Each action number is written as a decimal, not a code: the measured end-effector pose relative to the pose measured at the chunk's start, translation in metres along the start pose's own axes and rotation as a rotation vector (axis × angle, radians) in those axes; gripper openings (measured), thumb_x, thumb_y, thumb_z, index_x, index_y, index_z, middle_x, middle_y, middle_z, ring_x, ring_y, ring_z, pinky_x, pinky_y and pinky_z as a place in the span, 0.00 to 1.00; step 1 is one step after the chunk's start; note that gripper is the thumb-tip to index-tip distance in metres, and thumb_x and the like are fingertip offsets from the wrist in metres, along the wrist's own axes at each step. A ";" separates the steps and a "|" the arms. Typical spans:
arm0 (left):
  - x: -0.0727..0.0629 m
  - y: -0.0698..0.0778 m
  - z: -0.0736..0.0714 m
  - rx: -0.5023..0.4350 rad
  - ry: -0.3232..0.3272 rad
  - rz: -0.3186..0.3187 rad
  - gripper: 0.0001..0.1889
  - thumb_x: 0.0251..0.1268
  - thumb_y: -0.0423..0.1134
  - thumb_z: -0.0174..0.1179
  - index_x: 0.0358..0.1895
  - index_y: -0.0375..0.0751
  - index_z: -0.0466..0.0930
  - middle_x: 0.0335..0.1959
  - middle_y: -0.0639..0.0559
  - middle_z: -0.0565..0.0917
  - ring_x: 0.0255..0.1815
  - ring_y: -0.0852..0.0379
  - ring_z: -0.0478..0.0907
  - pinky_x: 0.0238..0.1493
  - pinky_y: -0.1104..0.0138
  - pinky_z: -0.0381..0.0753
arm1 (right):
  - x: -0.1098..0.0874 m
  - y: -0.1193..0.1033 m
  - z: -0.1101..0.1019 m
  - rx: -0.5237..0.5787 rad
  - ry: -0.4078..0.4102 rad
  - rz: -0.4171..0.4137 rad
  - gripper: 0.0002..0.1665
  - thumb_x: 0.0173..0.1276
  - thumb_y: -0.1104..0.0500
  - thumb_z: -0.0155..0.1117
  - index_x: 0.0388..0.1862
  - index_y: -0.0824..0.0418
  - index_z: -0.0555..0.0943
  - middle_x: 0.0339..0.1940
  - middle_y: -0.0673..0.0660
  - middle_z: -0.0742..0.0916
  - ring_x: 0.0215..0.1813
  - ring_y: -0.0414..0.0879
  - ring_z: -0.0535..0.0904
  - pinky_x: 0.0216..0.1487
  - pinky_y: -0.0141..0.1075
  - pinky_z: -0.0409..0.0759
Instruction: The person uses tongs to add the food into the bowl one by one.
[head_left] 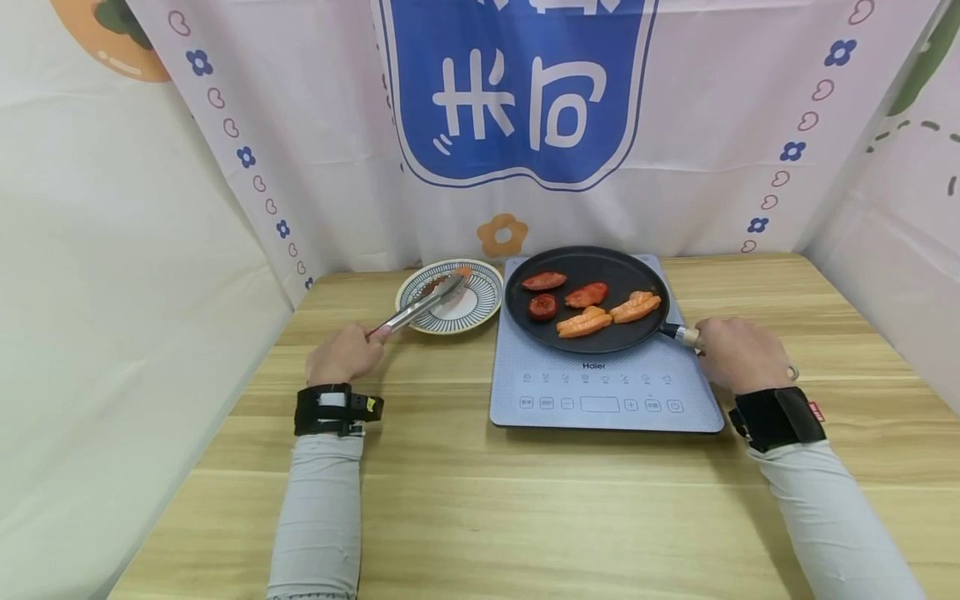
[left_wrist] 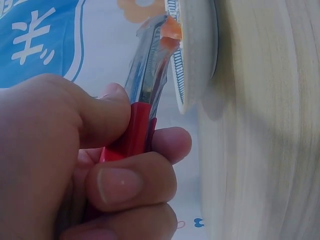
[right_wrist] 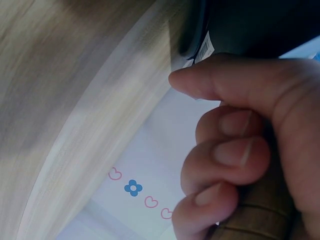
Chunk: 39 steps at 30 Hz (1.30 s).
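My left hand (head_left: 345, 356) grips metal tongs by their red handles (left_wrist: 134, 131). The tongs (head_left: 420, 310) reach over a round patterned plate (head_left: 486, 298), and their tips are at an orange piece of food (left_wrist: 171, 31) there. A reddish-brown piece lies beside the tongs, partly hidden. On the right, my right hand (head_left: 744, 354) has its fingers curled round the wooden handle (right_wrist: 262, 215) of a black frying pan (head_left: 615, 271). In the pan are two orange salmon-like pieces (head_left: 583, 323), two reddish pieces (head_left: 587, 295) and a round dark red one (head_left: 543, 307).
Under the pan is a pale blue Haier induction cooktop (head_left: 607, 392) with touch buttons along its front. The plate stands just left of the pan. A wooden table (head_left: 465, 517) carries everything, with a printed cloth (head_left: 330, 167) hanging behind.
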<state>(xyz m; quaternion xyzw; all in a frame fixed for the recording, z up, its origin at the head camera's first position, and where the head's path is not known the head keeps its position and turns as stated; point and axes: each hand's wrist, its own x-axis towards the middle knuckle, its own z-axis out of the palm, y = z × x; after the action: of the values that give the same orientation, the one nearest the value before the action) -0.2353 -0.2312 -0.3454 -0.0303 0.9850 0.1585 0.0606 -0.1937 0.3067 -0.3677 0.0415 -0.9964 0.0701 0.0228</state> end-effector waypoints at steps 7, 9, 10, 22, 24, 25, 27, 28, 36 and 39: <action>-0.001 0.001 -0.001 -0.013 0.010 0.005 0.29 0.83 0.64 0.39 0.29 0.44 0.68 0.23 0.51 0.69 0.23 0.53 0.67 0.25 0.61 0.65 | 0.000 0.000 0.000 0.002 -0.002 0.004 0.08 0.65 0.68 0.70 0.43 0.69 0.85 0.27 0.60 0.83 0.28 0.54 0.74 0.26 0.44 0.72; -0.001 0.001 -0.001 -0.017 0.011 0.005 0.29 0.83 0.64 0.39 0.28 0.45 0.67 0.22 0.51 0.68 0.23 0.53 0.67 0.24 0.61 0.65 | 0.000 -0.001 -0.001 0.000 -0.006 0.004 0.08 0.65 0.68 0.70 0.43 0.69 0.85 0.27 0.60 0.83 0.28 0.54 0.75 0.26 0.44 0.72; 0.000 0.001 -0.001 -0.019 0.011 0.004 0.29 0.83 0.64 0.39 0.28 0.45 0.67 0.22 0.51 0.68 0.22 0.54 0.66 0.24 0.61 0.64 | 0.000 0.000 0.000 -0.001 -0.007 0.006 0.09 0.65 0.68 0.70 0.43 0.69 0.85 0.27 0.60 0.83 0.28 0.54 0.75 0.26 0.44 0.72; 0.000 0.002 -0.002 -0.023 0.022 0.013 0.30 0.83 0.65 0.39 0.27 0.46 0.67 0.21 0.52 0.68 0.21 0.54 0.65 0.22 0.63 0.62 | -0.001 -0.001 0.000 -0.008 -0.005 0.008 0.09 0.65 0.68 0.71 0.44 0.69 0.85 0.27 0.60 0.83 0.29 0.54 0.74 0.27 0.44 0.73; -0.001 0.002 -0.002 -0.020 0.022 0.017 0.30 0.83 0.64 0.39 0.27 0.45 0.67 0.21 0.52 0.68 0.21 0.54 0.65 0.22 0.63 0.62 | 0.000 -0.001 0.000 -0.010 -0.006 0.007 0.09 0.64 0.68 0.71 0.44 0.69 0.85 0.27 0.60 0.83 0.29 0.54 0.74 0.27 0.44 0.73; -0.002 0.003 -0.003 -0.020 0.023 0.019 0.29 0.83 0.64 0.40 0.27 0.45 0.67 0.21 0.52 0.68 0.21 0.54 0.65 0.22 0.63 0.62 | 0.000 -0.001 0.000 -0.010 -0.008 0.008 0.10 0.65 0.68 0.71 0.44 0.69 0.85 0.27 0.60 0.83 0.29 0.54 0.74 0.27 0.44 0.72; -0.002 0.004 -0.003 -0.020 0.025 0.021 0.29 0.83 0.64 0.40 0.27 0.45 0.67 0.21 0.52 0.68 0.21 0.54 0.65 0.22 0.63 0.62 | 0.000 -0.001 0.000 -0.009 -0.010 0.009 0.10 0.64 0.67 0.72 0.44 0.69 0.85 0.27 0.60 0.83 0.29 0.54 0.74 0.27 0.44 0.72; -0.003 0.004 -0.004 -0.019 0.025 0.020 0.29 0.83 0.64 0.40 0.27 0.45 0.67 0.21 0.52 0.68 0.21 0.54 0.65 0.22 0.63 0.62 | 0.000 -0.001 0.000 -0.009 -0.011 0.010 0.10 0.65 0.67 0.72 0.44 0.69 0.85 0.27 0.60 0.83 0.28 0.54 0.74 0.27 0.44 0.72; -0.002 0.005 -0.004 -0.015 0.030 0.031 0.30 0.84 0.64 0.39 0.26 0.46 0.67 0.20 0.53 0.67 0.20 0.55 0.64 0.21 0.64 0.61 | 0.000 0.000 0.000 -0.005 -0.003 0.003 0.07 0.65 0.67 0.71 0.41 0.68 0.85 0.26 0.59 0.82 0.28 0.54 0.74 0.27 0.44 0.71; -0.003 0.006 -0.005 -0.026 0.040 0.035 0.30 0.84 0.63 0.39 0.25 0.46 0.67 0.19 0.53 0.67 0.19 0.55 0.64 0.20 0.64 0.61 | 0.000 0.000 0.001 -0.002 0.004 -0.001 0.06 0.64 0.68 0.71 0.40 0.68 0.85 0.26 0.59 0.82 0.28 0.53 0.74 0.27 0.44 0.71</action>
<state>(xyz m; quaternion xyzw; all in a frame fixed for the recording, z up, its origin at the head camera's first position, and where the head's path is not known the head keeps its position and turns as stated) -0.2332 -0.2271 -0.3390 -0.0170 0.9843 0.1716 0.0379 -0.1936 0.3070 -0.3687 0.0417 -0.9964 0.0694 0.0248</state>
